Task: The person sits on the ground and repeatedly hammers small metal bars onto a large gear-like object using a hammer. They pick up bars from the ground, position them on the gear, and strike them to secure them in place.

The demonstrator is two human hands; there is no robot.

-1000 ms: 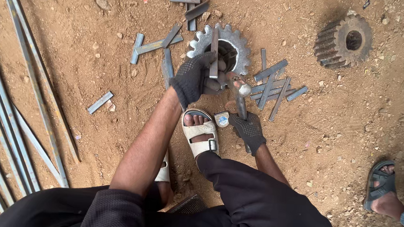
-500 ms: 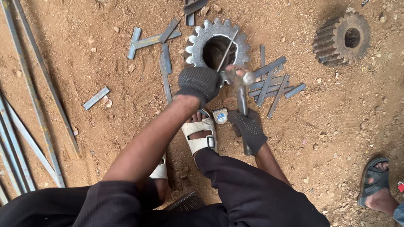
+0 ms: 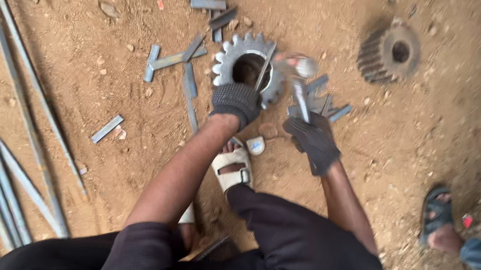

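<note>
Two gloved hands are working over the gear ring (image 3: 245, 67). The right hand (image 3: 312, 139), closed around a hammer (image 3: 299, 80), is now lifting it higher than half a second ago, its head blurring with motion, so a blow seems to be coming. The left hand (image 3: 234, 102) is pinching a thin metal strip (image 3: 264, 67) standing in the ring's bore. Flat grey steel pieces (image 3: 322, 98) are lying right of it on gritty brown soil (image 3: 115, 75). Farther right, a thick toothed gear (image 3: 388, 52) is resting.

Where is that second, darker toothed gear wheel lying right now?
In the head view, the dark toothed metal gear lies on the dirt ground at upper right, apart from the flat grey gear ring near the gloved hands.
</note>
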